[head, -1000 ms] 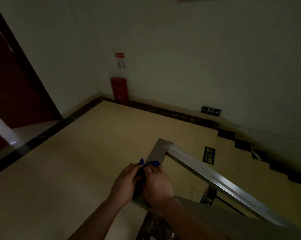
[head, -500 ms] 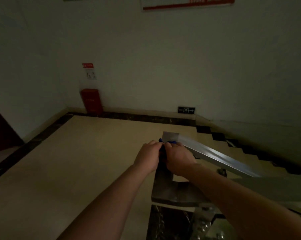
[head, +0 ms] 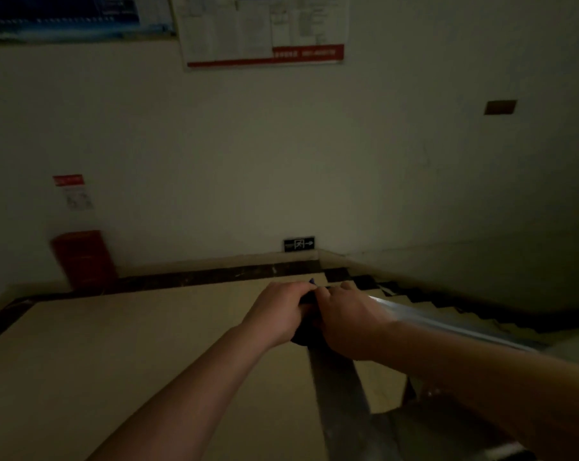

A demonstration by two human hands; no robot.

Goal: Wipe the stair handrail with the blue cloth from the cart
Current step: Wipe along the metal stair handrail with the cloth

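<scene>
The handrail (head: 339, 387) runs away from me to its corner; both hands are right on that corner, left hand (head: 275, 314) and right hand (head: 348, 322) each curled round the blue cloth (head: 302, 336), which is bunched between them on the rail; beyond the handrail there's a red box (head: 83, 259) off left, an exit sign (head: 299, 243) straight past it, posters (head: 265, 31) way above.

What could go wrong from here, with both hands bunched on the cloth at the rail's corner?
1. The cloth is almost hidden between the left hand and right hand, so bare skin may rub the rail instead.
2. The stairs drop away just beyond, and leaning out in this dim light could cost balance.
</scene>
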